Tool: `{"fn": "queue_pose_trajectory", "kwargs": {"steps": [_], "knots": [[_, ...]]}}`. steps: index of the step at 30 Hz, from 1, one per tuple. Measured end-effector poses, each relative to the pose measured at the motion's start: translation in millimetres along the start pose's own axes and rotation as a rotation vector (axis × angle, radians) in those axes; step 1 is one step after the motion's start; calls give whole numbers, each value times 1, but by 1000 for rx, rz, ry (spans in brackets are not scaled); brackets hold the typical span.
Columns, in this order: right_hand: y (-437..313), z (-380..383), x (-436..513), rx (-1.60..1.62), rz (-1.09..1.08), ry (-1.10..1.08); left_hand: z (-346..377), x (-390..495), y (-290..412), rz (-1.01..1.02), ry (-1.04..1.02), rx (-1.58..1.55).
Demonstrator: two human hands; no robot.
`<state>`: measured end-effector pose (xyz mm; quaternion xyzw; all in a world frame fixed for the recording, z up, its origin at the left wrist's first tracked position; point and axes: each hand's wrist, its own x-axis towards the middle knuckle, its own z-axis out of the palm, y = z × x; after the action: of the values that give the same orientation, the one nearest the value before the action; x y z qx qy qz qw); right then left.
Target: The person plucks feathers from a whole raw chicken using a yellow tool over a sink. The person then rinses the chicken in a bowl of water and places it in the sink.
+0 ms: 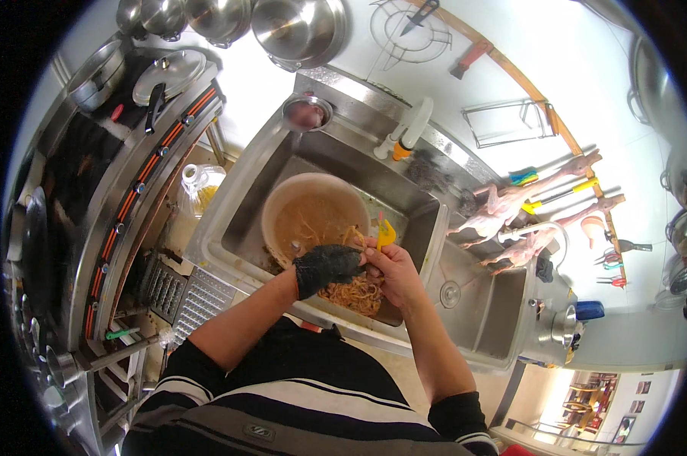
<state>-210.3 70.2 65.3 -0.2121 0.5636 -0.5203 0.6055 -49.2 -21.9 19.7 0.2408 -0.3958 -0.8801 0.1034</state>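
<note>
My left hand (329, 270) wears a black glove and meets my right hand over the sink, its fingers closed around part of a tan, root-like strand (355, 235). In my bare right hand (396, 272) is a small yellow-handled tool (385, 235); its working end is hard to make out. Thumb and fingers of that hand also touch the strand. Just beyond, a pale plastic basin (268, 214) holds cloudy brown water with thin strands in it. Beneath my hands lies a tangled heap of similar strands (357, 299), partly hidden by the glove.
The basin stands in a steel double sink (246, 199). A white faucet (417, 122) rises behind it, near a metal bowl (327, 105) of reddish meat. Two plucked birds (506, 202) hang at right. A stove (126, 211) and an oil jug (198, 191) are at left.
</note>
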Motion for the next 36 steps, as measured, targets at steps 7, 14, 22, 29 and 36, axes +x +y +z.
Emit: {"fn": "queue_pose_trajectory", "kwargs": {"steps": [7, 14, 22, 29, 36], "knots": [[3, 20, 5, -714, -260, -68, -6, 3, -24, 77, 50, -250], [9, 17, 0, -886, -374, 17, -9, 10, -41, 189, 20, 9], [9, 14, -2, -889, -554, 64, 7, 3, -29, 247, -18, -229], [-8, 26, -30, -452, -146, 101, 3, -5, -15, 756, 183, 1265], [-9, 35, -61, -543, -76, 116, 3, -4, -18, 766, 189, 1133]]}}
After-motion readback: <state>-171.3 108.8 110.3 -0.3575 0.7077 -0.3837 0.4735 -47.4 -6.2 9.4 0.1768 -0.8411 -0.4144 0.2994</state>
